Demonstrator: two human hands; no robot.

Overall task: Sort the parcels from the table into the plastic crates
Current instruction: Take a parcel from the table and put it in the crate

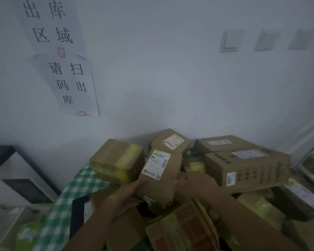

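A small brown cardboard parcel (163, 176) with a white shipping label stands above the pile, held between both hands. My left hand (127, 194) grips its lower left side and underside. My right hand (192, 182) grips its right side, thumb on the front face. Around it lie several more parcels: a box with yellow-green tape (118, 160), a labelled box (170, 142) behind, a large printed carton (248, 169) to the right and a red-and-yellow box (185, 230) under my forearms. No plastic crate is in view.
The parcels lie on a table with a green-and-white checked cloth (76, 185), pushed against a white wall (152, 87) bearing paper signs. A dark-framed shelf (5, 169) stands at the left. Yellow-green soft packets (259, 205) sit at the right.
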